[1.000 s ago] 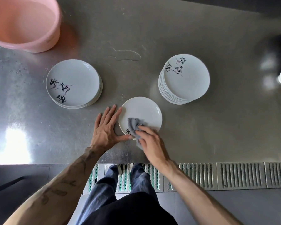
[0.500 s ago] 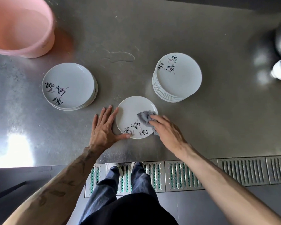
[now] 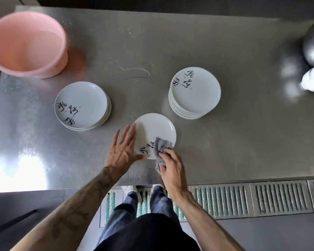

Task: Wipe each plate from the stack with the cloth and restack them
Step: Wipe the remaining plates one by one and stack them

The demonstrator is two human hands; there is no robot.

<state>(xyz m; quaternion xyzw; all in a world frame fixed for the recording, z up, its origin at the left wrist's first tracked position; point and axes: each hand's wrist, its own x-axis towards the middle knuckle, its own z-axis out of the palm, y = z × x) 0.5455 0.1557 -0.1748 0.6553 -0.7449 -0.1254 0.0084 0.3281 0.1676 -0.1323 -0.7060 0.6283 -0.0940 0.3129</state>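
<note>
On a steel bench point(image 3: 225, 151), the right hand point(image 3: 171, 164) grips a grey cloth point(image 3: 160, 146) on a single plate point(image 3: 155, 131); the flat, open left hand point(image 3: 122, 148) steadies its rim between two plate stacks point(image 3: 82, 105) point(image 3: 195, 92), near a pink tub point(image 3: 25, 44).

**One head camera, aimed steeply down**

A single wide-angle view comes from the person's head. It faces forward and almost straight down onto the desk point(image 3: 225, 142). It sits close above the work. The left grip point(image 3: 122, 151) and the right grip point(image 3: 170, 163), which holds the cloth point(image 3: 161, 144), lie just below the middle of the frame, and both forearms run in from the bottom edge. Beyond the grips the desk reaches its far edge near the top. A tub point(image 3: 25, 44) touches the frame's edge far to their left. Nearer than the grips, the view takes in the person's legs and a floor grate point(image 3: 261, 198). Straight edges bow toward the corners.
</note>
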